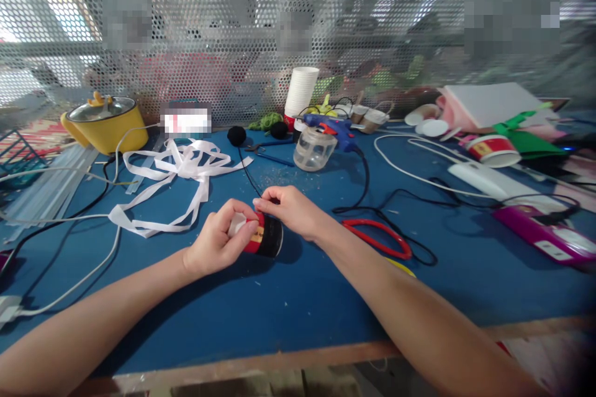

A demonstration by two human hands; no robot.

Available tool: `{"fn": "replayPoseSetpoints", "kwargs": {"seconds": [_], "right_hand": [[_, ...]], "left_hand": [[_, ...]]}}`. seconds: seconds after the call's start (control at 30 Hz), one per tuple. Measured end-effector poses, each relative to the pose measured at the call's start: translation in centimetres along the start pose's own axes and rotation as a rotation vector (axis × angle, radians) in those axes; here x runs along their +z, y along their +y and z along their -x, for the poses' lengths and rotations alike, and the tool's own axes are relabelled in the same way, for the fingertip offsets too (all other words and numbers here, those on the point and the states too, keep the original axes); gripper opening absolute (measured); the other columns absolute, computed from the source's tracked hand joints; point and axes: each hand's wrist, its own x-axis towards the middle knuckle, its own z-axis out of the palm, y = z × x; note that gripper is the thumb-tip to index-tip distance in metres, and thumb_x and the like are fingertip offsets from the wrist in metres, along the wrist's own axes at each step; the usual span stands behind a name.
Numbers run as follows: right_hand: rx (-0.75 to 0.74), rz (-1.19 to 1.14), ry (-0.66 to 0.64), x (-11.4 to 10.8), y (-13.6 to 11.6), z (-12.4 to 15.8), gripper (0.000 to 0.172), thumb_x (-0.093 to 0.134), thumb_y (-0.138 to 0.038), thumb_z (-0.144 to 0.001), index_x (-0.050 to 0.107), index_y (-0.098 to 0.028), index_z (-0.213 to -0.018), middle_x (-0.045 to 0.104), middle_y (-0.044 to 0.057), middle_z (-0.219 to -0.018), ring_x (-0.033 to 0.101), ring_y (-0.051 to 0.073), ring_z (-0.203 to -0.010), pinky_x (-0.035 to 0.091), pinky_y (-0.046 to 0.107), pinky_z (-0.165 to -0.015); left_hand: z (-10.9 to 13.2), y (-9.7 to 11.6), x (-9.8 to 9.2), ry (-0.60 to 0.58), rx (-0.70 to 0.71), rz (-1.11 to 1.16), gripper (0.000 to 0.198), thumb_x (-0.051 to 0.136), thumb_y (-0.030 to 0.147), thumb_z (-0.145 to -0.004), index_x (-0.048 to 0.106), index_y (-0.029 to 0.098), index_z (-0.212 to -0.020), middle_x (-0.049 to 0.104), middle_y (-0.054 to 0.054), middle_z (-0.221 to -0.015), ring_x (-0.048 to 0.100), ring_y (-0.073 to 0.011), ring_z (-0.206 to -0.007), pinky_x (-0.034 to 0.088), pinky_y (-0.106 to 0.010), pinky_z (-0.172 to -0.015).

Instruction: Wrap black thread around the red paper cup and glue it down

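Note:
A small red cup (255, 242) with a black band of yarn around one end lies tilted in my left hand (221, 239), whose fingers and thumb are closed on its near wall. Black yarn (250, 175) runs from a small black ball (236, 136) down to my right hand (291, 211). My right hand is at the cup's upper side, thumb and forefinger pinched on the yarn.
White ribbon (186, 164) lies in loops at the left, near a yellow pot (107, 127). Beyond the hands are a clear jar (314, 149), a blue glue gun (336, 130) and stacked white cups (302, 92). A red ring (379, 237), cables and a purple power strip (542, 234) lie right.

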Motion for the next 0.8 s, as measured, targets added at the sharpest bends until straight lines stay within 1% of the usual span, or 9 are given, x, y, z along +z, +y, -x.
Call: {"fn": "replayPoseSetpoints", "kwargs": {"seconds": [0.13,0.2,0.27,0.33,0.37,0.43,0.53,0.67,0.8], "right_hand": [[0.016,0.009,-0.011,0.1,0.2,-0.2,0.025,0.056,-0.035,-0.078,0.054,-0.017,-0.059,0.046,-0.005,-0.05,0.038,0.008,-0.044,0.027,0.021,-0.043],[0.017,0.014,0.02,0.1,0.5,-0.4,0.028,0.05,-0.035,-0.082,0.056,-0.016,-0.062,0.052,-0.002,-0.054,0.045,0.009,-0.048,0.033,0.021,-0.045],[0.015,0.015,0.07,0.0,0.6,-0.6,0.034,0.04,-0.037,-0.088,0.058,-0.015,-0.069,0.06,0.004,-0.066,0.053,0.011,-0.056,0.04,0.023,-0.05],[0.006,0.017,0.105,-0.2,0.5,-0.4,0.035,0.037,-0.04,-0.089,0.058,-0.015,-0.077,0.064,0.007,-0.076,0.059,0.014,-0.064,0.045,0.025,-0.055],[-0.017,0.022,0.113,-0.2,0.3,-0.2,0.033,0.04,-0.042,-0.088,0.058,-0.015,-0.08,0.065,0.008,-0.079,0.061,0.015,-0.067,0.047,0.026,-0.057],[-0.099,0.049,0.131,0.0,0.0,0.3,0.028,0.05,-0.042,-0.083,0.059,-0.016,-0.086,0.067,0.008,-0.083,0.063,0.017,-0.072,0.05,0.028,-0.062],[-0.213,0.123,0.174,0.6,-0.5,1.1,0.027,0.06,-0.037,-0.077,0.06,-0.016,-0.093,0.068,0.009,-0.089,0.065,0.019,-0.075,0.052,0.031,-0.066],[-0.24,0.23,0.185,1.4,-0.4,1.3,0.038,0.064,-0.03,-0.072,0.058,-0.015,-0.107,0.068,0.01,-0.094,0.065,0.021,-0.078,0.053,0.034,-0.068],[-0.254,0.282,0.202,1.7,-0.2,1.2,0.04,0.063,-0.026,-0.071,0.058,-0.014,-0.109,0.067,0.011,-0.096,0.065,0.023,-0.083,0.053,0.036,-0.072]], "left_hand": [[-0.1,0.0,0.2,0.047,-0.095,0.119,0.008,0.052,0.026,-0.083,0.051,0.018,-0.085,0.049,0.005,-0.058,0.04,-0.0062,-0.046,0.031,-0.017,-0.045],[-0.5,-0.1,0.3,0.097,-0.208,0.218,0.011,0.052,0.028,-0.083,0.05,0.018,-0.086,0.05,0.004,-0.061,0.043,-0.0066,-0.048,0.035,-0.017,-0.046],[-1.1,-0.4,0.3,0.192,-0.352,0.314,0.013,0.052,0.03,-0.082,0.05,0.018,-0.088,0.053,0.003,-0.064,0.047,-0.0075,-0.05,0.038,-0.017,-0.047],[-1.7,-0.6,0.3,0.311,-0.475,0.364,0.014,0.052,0.031,-0.081,0.05,0.018,-0.087,0.05,0.004,-0.058,0.047,-0.0078,-0.046,0.038,-0.016,-0.043],[-2.0,-0.6,0.2,0.357,-0.526,0.395,0.013,0.052,0.029,-0.081,0.049,0.018,-0.086,0.05,0.005,-0.056,0.046,-0.0075,-0.044,0.037,-0.016,-0.042],[-2.4,-0.6,0.1,0.397,-0.602,0.442,0.011,0.051,0.027,-0.081,0.049,0.018,-0.087,0.049,0.005,-0.053,0.046,-0.0073,-0.041,0.037,-0.015,-0.04],[-2.7,-0.4,0.1,0.415,-0.654,0.477,0.011,0.051,0.025,-0.08,0.049,0.018,-0.088,0.05,0.005,-0.052,0.046,-0.0069,-0.038,0.036,-0.015,-0.038],[-2.7,-0.1,0.0,0.421,-0.658,0.478,0.01,0.05,0.024,-0.081,0.048,0.018,-0.089,0.052,0.005,-0.052,0.047,-0.0066,-0.038,0.037,-0.014,-0.038],[-2.6,-0.2,0.0,0.423,-0.64,0.466,0.011,0.051,0.024,-0.08,0.049,0.018,-0.089,0.052,0.006,-0.055,0.047,-0.0061,-0.041,0.038,-0.015,-0.04]]}}
